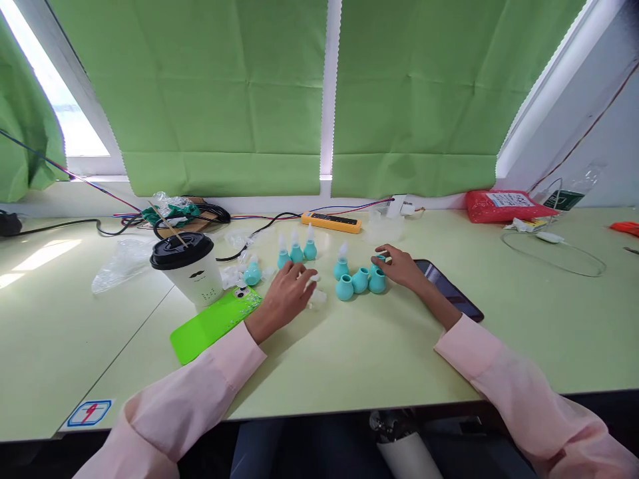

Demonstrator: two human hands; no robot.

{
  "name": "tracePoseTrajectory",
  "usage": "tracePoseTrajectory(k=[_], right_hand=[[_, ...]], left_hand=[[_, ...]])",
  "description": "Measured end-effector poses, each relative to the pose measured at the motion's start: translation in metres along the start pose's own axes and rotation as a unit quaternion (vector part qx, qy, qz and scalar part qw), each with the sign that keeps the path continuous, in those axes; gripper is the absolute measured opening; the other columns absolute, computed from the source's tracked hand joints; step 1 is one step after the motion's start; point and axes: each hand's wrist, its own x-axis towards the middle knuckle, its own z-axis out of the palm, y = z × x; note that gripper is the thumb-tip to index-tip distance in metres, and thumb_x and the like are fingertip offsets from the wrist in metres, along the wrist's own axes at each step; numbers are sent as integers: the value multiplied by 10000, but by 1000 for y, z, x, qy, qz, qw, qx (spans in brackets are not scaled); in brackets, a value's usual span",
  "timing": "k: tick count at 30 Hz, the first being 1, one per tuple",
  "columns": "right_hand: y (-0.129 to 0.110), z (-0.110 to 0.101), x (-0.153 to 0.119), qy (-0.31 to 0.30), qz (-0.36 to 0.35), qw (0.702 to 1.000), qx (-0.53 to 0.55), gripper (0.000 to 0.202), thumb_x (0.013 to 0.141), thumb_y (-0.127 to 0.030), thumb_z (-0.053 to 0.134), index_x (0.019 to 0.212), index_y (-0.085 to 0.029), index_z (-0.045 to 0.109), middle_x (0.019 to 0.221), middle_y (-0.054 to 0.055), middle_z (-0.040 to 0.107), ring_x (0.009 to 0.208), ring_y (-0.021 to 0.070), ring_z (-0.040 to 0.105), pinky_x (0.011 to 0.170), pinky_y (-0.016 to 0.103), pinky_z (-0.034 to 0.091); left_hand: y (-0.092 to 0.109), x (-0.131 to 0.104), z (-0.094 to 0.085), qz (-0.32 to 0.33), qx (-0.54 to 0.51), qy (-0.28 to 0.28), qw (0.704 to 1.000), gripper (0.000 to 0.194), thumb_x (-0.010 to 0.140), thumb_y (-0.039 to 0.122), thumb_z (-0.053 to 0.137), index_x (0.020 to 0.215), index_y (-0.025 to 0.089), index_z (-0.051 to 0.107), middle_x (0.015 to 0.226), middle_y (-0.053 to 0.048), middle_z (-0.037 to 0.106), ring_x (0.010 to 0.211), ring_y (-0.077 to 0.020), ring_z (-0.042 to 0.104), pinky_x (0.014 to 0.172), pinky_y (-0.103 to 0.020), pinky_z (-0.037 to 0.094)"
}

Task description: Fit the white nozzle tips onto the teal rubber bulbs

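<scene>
Right hand: fingers partly curled at the rear bulb; grip cannot be confirmed. Open bulbs stand just left of it. Left hand: fingers loosely spread beside whitish tips; hold cannot be determined. Tipped bulbs stand just beyond.

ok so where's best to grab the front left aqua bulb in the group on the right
Probably around the round belly of that aqua bulb, coming from the near side. It stands upright with its neck opening up, so gripping the belly leaves that uncovered. A neighbouring bulb sits close on its right and a white-tipped bulb stands behind it.
</scene>
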Motion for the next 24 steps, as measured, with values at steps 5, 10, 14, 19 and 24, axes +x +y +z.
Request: tracePoseTrajectory(k=[5, 10, 14, 19, 24], right_hand=[[-10, -2, -4, 8, -34, 999, 5, 274, 722, -359, 474, 930, -192, 537, 913, 63, 602, 824, 189, 556, 704, 309, 414], [-11, 0, -4, 15, -51, 998, 16, 223, 741, -212, 417, 919, -177, 547, 931, 61, 603, 858, 169, 548, 706, 281, 423], [-11, 2, -4, 8, -55, 998, 24, 229, 772, -228, 377, 896, -185, 565, 902, 52, 620, 819, 166, 564, 687, 278, 434], [-17, 4, -8, 29, -57, 998, 27, 239, 788, -292, 377, 929, -199, 546, 956, 55, 597, 891, 190, 542, 762, 330, 413], [-36, 7, -20, 210, -143, 967, 28, 248, 749, -305, 458, 959, -180, 499, 1118, 106, 469, 1069, 238, 406, 877, 413, 331]], left_hand=[[16, -2, 10, 16, 28, -20, 999, 432, 772, 417, 398, 1103, 140, 420, 1084, -143, 447, 980, -292, 397, 758, -436, 347], [17, 25, 11, -27, -76, 27, 996, 425, 829, 347, 307, 1206, 150, 294, 1207, -140, 356, 1076, -252, 348, 819, -395, 331], [15, 55, 13, -4, -124, 17, 992, 369, 863, 283, 236, 1226, 256, 290, 1243, -84, 347, 1165, -219, 281, 881, -390, 285], [14, 65, 28, 14, -172, -15, 985, 327, 857, 267, 277, 1157, 217, 395, 1083, -62, 521, 990, -182, 449, 830, -340, 342], [2, 62, 33, -2, -169, 57, 984, 225, 832, 239, 356, 964, 184, 529, 763, -30, 596, 770, -156, 498, 676, -274, 400]])
